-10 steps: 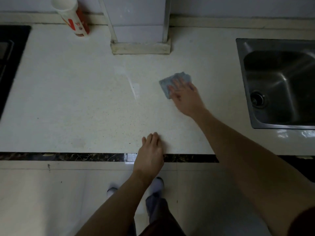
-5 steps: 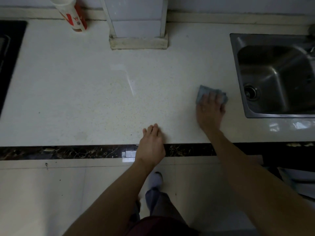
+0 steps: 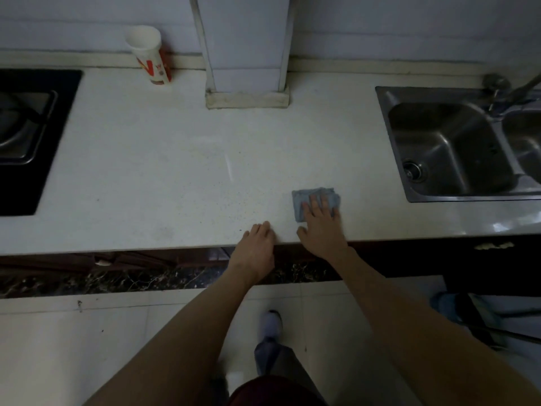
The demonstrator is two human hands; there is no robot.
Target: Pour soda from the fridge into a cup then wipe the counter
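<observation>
A folded blue-grey cloth [image 3: 310, 197] lies on the white counter [image 3: 164, 171] near its front edge, left of the sink. My right hand [image 3: 322, 227] presses flat on the cloth with straight fingers. Close beside it, my left hand [image 3: 256, 244] rests flat on the counter's front edge, fingers together, holding nothing. A white paper cup [image 3: 149, 54] with red print stands upright at the back of the counter against the wall. No soda container is in sight.
A steel double sink [image 3: 450, 148] with a tap [image 3: 497, 86] fills the right side. A black gas hob [image 3: 26, 136] is set in at the left. A white tiled pillar [image 3: 246, 54] stands on the counter at the back middle.
My right hand has slid the cloth from the counter's middle right toward the sink, then back left and nearer the front edge. My left hand stays at the edge.
</observation>
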